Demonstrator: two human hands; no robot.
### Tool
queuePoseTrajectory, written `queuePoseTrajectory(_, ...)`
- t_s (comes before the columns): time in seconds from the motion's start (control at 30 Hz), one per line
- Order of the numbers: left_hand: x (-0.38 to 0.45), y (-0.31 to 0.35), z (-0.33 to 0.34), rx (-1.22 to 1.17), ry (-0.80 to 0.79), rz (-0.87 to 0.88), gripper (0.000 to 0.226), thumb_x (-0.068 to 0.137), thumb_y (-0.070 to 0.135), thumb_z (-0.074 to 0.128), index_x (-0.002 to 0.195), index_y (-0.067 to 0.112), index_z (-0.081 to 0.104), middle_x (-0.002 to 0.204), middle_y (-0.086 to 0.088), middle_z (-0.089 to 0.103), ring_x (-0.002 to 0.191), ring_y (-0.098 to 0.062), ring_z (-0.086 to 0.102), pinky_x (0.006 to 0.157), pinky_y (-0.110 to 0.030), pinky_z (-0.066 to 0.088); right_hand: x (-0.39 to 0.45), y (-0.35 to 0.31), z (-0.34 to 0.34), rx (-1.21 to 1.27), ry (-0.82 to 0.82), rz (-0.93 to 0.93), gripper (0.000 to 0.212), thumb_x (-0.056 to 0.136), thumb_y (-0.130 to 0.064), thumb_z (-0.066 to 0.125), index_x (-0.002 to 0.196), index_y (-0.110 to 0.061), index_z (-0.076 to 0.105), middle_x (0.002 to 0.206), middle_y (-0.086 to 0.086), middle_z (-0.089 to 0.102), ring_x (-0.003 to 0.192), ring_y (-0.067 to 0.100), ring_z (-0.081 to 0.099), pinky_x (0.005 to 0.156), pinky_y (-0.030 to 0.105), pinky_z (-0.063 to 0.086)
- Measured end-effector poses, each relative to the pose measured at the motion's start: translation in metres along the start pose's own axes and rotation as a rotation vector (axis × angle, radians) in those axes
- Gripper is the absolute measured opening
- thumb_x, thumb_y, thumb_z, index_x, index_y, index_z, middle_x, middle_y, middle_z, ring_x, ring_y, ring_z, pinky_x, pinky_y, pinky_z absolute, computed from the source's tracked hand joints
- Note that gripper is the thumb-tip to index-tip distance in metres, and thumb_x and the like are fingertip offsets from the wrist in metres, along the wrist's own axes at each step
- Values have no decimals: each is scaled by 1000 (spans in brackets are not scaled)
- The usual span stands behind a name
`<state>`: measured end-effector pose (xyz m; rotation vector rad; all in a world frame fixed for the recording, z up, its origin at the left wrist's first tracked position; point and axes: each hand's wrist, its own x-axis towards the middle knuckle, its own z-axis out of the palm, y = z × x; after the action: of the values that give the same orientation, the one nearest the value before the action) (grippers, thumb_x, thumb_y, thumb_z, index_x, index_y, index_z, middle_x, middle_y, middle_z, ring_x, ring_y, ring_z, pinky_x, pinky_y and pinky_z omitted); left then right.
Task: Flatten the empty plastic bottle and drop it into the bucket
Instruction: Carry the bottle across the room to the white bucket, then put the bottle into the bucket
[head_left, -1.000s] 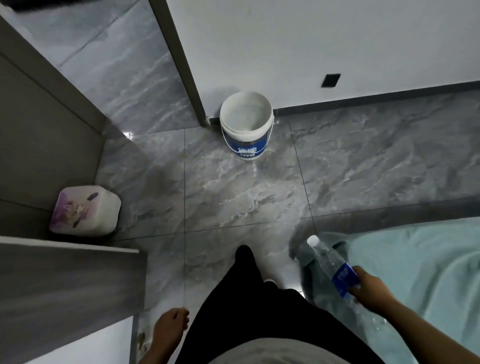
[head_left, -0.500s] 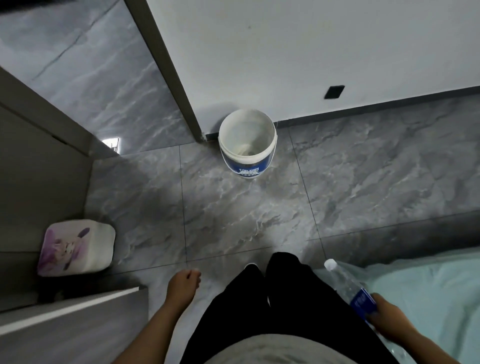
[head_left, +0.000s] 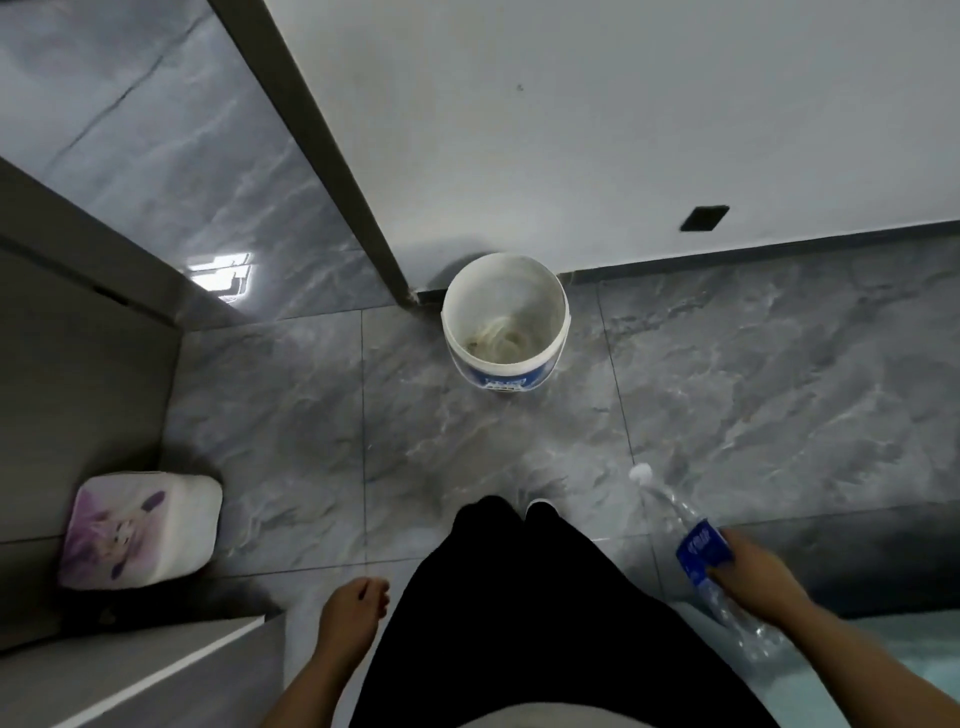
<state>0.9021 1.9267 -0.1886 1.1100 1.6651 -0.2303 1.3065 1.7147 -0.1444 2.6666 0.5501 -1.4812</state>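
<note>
Your right hand (head_left: 753, 577) is wrapped around the plastic bottle (head_left: 698, 551) at its blue label, fingers curled over the top of it, low on the side of your black trousers (head_left: 519, 597) that faces the pale green bedding (head_left: 893, 691). The bottle's long axis runs from its crinkled base, which sits back under your wrist, forward and a little inward to the white cap (head_left: 640, 473), so the cap points roughly toward the bucket. It looks round and full-bodied, so I judge it is not yet flattened. Your left hand (head_left: 353, 608) hangs on the other side of your trousers, loosely curled with the fingertips tucked in, holding nothing and touching nothing. It is well apart from the bottle, so squeezing with both palms means bringing it across in front of you. The bucket (head_left: 504, 312) stands well ahead of your trousers on the grey tiled floor (head_left: 270, 415), against the base of the white wall (head_left: 571, 130) and just beside the dark door frame (head_left: 332, 171). Its mouth faces up, open, with only a stained bottom showing inside. It lies forward and slightly left of the cap, nearer your right hand's line than your left's.
</note>
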Motion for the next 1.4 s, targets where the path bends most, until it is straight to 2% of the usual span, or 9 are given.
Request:
queuePoseTrajectory(0.27, 47, 34, -24, -19, -31, -123, 31, 89, 19, 52, 64, 14, 68, 66, -4, 69, 64, -22, 61, 71, -36, 43, 51, -76, -47, -41, -35, -42, 25, 85, -8, 55, 109, -8, 48, 109, 24, 66, 99, 36, 62, 70, 32, 38)
queuePoseTrajectory(0.5, 108, 158, -39, -96, 47, -23, 22, 89, 14, 50, 76, 10, 67, 71, -6, 67, 69, -23, 61, 76, -39, 47, 88, -153, -70, 9, -92, -38, 23, 88, -10, 56, 109, -12, 48, 103, 21, 67, 92, 34, 63, 69, 31, 40)
queuePoseTrajectory(0.63, 152, 227, -36, -121, 88, 36, 24, 91, 15, 47, 75, 9, 64, 80, -16, 66, 77, -27, 61, 84, -44, 50, 125, -207, -87, 122, -55, -111, 29, 87, -6, 60, 114, -4, 51, 88, 13, 63, 78, 29, 60, 69, 31, 42)
queuePoseTrajectory(0.7, 175, 252, -27, -81, 103, 58, 29, 92, 16, 45, 71, 7, 63, 79, -21, 65, 77, -30, 61, 85, -47, 50, 148, -233, -93, 219, -61, -128, 27, 88, -9, 59, 114, -7, 50, 93, 13, 64, 81, 33, 65, 70, 32, 48)
queuePoseTrajectory(0.9, 256, 295, 24, -95, 122, 90, 38, 92, 15, 45, 56, 23, 54, 75, -15, 60, 76, -24, 56, 84, -49, 49, 242, -292, -95, 462, -114, -122, 16, 94, -14, 51, 110, -13, 46, 111, 18, 62, 78, 28, 65, 40, 10, 49)
queuePoseTrajectory(1.0, 302, 307, 50, -24, 149, 154, 35, 91, 25, 43, 58, 18, 50, 69, -14, 55, 70, -21, 52, 69, -37, 41, 292, -309, -83, 430, -82, -158, 14, 94, -13, 51, 107, -10, 49, 109, 20, 65, 81, 34, 68, 58, 26, 57)
queuePoseTrajectory(1.13, 358, 328, 75, 166, 234, 311, 37, 95, 16, 38, 60, 14, 47, 61, -6, 51, 58, -21, 47, 50, -22, 25, 352, -328, -57, 333, -101, -242, 27, 94, -19, 52, 118, -8, 50, 109, 16, 66, 91, 34, 67, 86, 49, 55)
queuePoseTrajectory(1.27, 419, 341, 96, 249, 315, 386, 25, 94, 14, 36, 99, -3, 54, 97, -28, 60, 91, -36, 56, 72, -35, 37, 411, -342, -25, 338, -122, -244, 29, 95, -23, 49, 120, -7, 50, 112, 15, 65, 100, 32, 62, 93, 50, 50)
queuePoseTrajectory(1.4, 462, 343, 114, 323, 349, 437, 42, 97, 19, 29, 137, 9, 31, 130, -24, 47, 117, -36, 48, 96, -46, 42, 465, -354, 4, 401, -89, -185, 25, 94, -22, 49, 113, -6, 54, 107, 18, 65, 94, 32, 61, 83, 42, 48)
